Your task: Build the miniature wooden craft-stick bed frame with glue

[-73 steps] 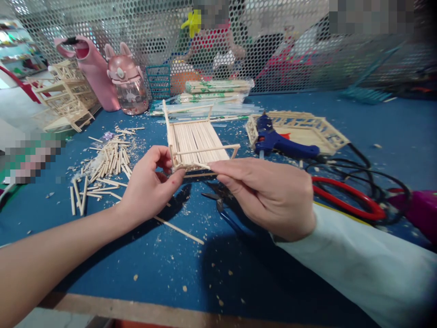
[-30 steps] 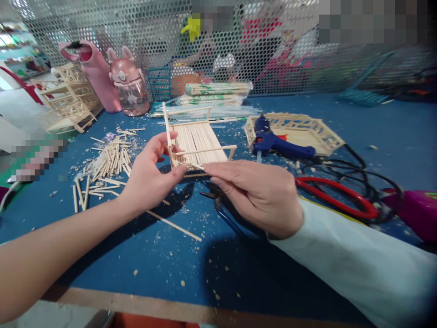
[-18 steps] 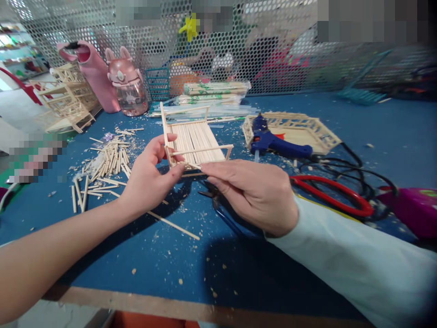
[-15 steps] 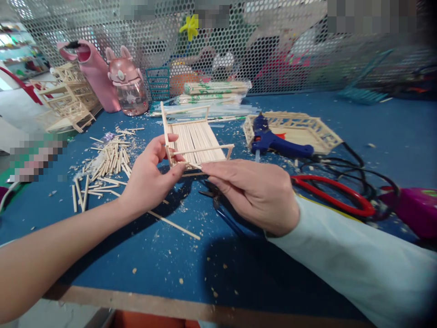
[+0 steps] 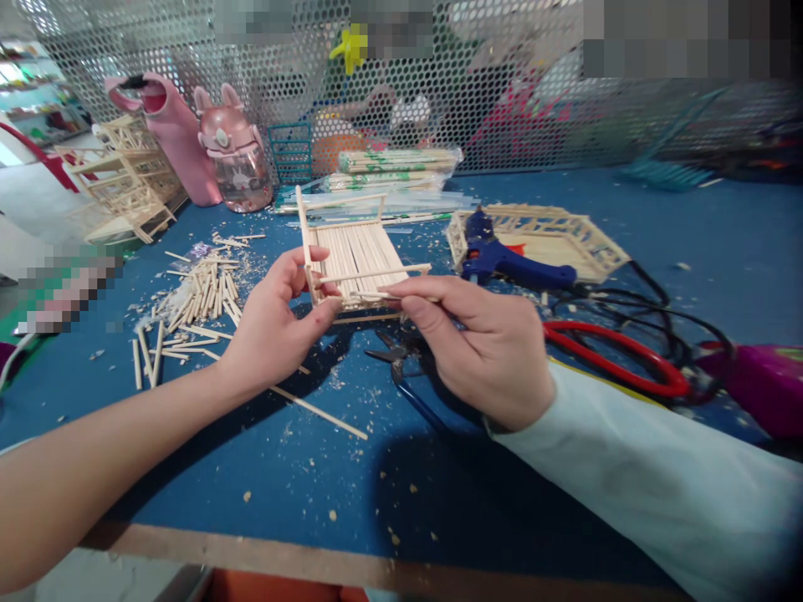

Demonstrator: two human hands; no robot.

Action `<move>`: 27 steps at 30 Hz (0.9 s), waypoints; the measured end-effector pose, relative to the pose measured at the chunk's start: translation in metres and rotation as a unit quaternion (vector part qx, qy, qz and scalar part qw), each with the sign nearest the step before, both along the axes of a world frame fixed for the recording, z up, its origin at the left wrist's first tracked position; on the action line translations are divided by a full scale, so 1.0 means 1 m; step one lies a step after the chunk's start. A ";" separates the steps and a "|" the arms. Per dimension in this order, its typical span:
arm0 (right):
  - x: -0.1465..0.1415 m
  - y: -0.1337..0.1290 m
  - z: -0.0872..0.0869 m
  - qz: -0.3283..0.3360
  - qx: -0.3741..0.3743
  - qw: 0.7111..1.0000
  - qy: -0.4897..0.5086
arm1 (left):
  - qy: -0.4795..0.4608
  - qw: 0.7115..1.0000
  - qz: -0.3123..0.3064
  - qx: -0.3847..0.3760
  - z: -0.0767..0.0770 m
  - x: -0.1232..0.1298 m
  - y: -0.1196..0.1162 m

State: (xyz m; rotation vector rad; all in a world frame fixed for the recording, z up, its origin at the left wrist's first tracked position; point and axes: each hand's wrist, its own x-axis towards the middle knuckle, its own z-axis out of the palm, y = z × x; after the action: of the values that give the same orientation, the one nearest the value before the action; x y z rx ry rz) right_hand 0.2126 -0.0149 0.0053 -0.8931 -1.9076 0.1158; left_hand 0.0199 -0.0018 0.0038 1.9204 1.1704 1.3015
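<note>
My left hand (image 5: pixel 279 322) grips the left front corner of a small frame of wooden sticks (image 5: pixel 360 247), its fingers behind the corner and its thumb in front. The frame has a slatted floor, posts and thin rails. In a pinch of thumb and forefinger, my right hand (image 5: pixel 480 343) holds a short wooden stick (image 5: pixel 371 294) along the frame's front edge. Whether the stick touches the frame I cannot tell. Below lie pliers (image 5: pixel 398 368) with dark jaws and blue handles, partly hidden by my right hand.
Cut sticks (image 5: pixel 204 293) are heaped on the left of the blue table (image 5: pixel 263 493). A blue glue gun (image 5: pixel 514 263) rests against another stick frame (image 5: pixel 583 238) on the right, near red-handled scissors (image 5: pixel 621 359). Pink bottles (image 5: pixel 238 167) and a perforated metal screen (image 5: pixel 502 100) stand behind.
My right hand has shifted slightly right and pulled back from the frame's front edge, its fingers raised, so more of the stick and the pliers shows. My left hand and the frame stay put.
</note>
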 end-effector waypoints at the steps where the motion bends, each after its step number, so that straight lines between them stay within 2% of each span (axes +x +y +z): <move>1: 0.000 0.000 0.000 0.012 0.001 1.000 -0.009 | 0.001 1.000 -0.001 0.000 0.000 0.000 0.000; 5: 0.000 0.002 0.000 0.035 0.003 0.999 -0.022 | 0.005 1.000 -0.005 0.002 0.001 0.000 -0.001; 13: 0.001 0.001 0.000 0.036 0.007 0.999 -0.025 | -0.008 1.000 -0.019 -0.004 0.000 -0.001 -0.002; 18: 0.001 0.001 0.000 0.032 0.003 0.999 -0.026 | -0.028 1.000 -0.008 -0.007 -0.001 0.000 -0.002; 27: 0.001 -0.003 0.002 0.023 0.028 0.998 -0.044 | 0.000 1.000 0.006 0.001 -0.001 -0.001 -0.001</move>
State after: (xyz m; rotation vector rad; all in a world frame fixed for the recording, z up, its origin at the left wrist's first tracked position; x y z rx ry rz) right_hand 0.2140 -0.0176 0.0074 -0.8288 -2.0044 0.0513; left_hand 0.0190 -0.0026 0.0023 1.9184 1.1824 1.3101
